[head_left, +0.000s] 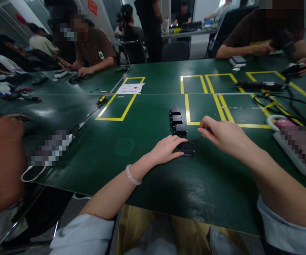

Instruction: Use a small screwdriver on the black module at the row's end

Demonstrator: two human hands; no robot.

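On the green table [153, 191], a flat black square part [187, 149] lies before me with small shiny studs at its edges. The thumb and fingers of my left hand [166, 148] grip its left side. My right hand [216, 132] pinches a thin dark rod-like tool [198, 139], whose far end meets the part's upper right corner. What kind of tool it is, I cannot tell, since the fingers cover its other end. Just beyond my left hand, several similar black parts [176, 119] stand in a row.
Yellow tape outlines [110, 119] mark the table. To the left are a yellow-black screwdriver [101, 101] and a paper sheet [130, 88]. A white-edged tray [282, 141] and black cables [288, 102] occupy the right. A co-worker's arm [3, 166] rests at far left; other people sit opposite.
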